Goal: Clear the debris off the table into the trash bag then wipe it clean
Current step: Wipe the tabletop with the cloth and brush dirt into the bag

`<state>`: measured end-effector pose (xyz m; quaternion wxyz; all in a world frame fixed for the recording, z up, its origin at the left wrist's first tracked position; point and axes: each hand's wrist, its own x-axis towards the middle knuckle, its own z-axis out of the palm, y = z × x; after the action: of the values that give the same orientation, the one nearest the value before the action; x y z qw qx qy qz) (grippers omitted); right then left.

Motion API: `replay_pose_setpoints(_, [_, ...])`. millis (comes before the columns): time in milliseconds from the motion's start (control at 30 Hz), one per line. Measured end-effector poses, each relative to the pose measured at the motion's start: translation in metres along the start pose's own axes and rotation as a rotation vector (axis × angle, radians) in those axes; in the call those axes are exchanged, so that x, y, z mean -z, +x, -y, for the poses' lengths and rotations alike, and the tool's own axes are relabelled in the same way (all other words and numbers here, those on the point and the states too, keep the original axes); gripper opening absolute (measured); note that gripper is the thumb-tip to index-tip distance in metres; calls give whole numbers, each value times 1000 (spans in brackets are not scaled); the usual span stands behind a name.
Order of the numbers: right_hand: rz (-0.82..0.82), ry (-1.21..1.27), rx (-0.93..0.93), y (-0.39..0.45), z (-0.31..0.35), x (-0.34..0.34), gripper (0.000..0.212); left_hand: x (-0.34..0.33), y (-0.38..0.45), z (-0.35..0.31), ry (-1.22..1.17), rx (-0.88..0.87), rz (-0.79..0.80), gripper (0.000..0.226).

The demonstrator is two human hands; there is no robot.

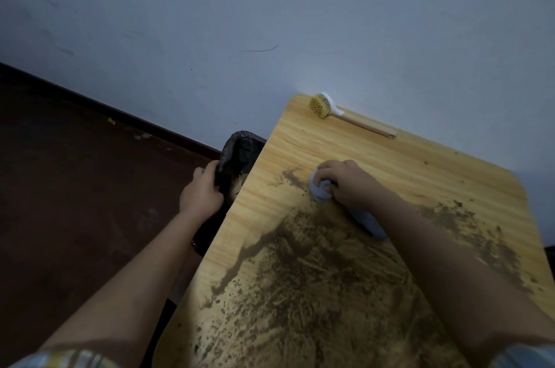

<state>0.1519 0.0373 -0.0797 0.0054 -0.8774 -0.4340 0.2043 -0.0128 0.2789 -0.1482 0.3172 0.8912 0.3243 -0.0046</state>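
One wooden table (300, 139), largest thing in view, slanting from the near edge up to the pale wall (270, 7). Smeared across its near and right parts with dark brown debris (315, 271), thick and streaky; far left corner mostly bare. Two bare forearms reaching forward. Right hand (348, 184) out over the table, palm down, fingers curled tight around one bunched pale blue cloth (321, 192) pressed on the wood at the debris's far edge (its tail trails back under the wrist). Left hand (200, 195) beyond the table's left edge, fingers and thumb gripping the rim of one black trash bag (237, 151), its mouth held just beside and below the tabletop; contents too dark to tell. One yellow-bristled brush (342, 115) lying at the far edge, well apart from both hands.
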Motion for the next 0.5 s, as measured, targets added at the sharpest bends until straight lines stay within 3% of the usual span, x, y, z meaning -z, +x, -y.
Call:
replay_pose_setpoints(300, [-70, 6, 18, 2, 10, 6, 25, 0, 2, 1, 27, -23, -5, 63])
replay_pose_setpoints(500, [-126, 22, 128, 19, 40, 8, 30, 2, 1, 3, 15, -7, 2, 61])
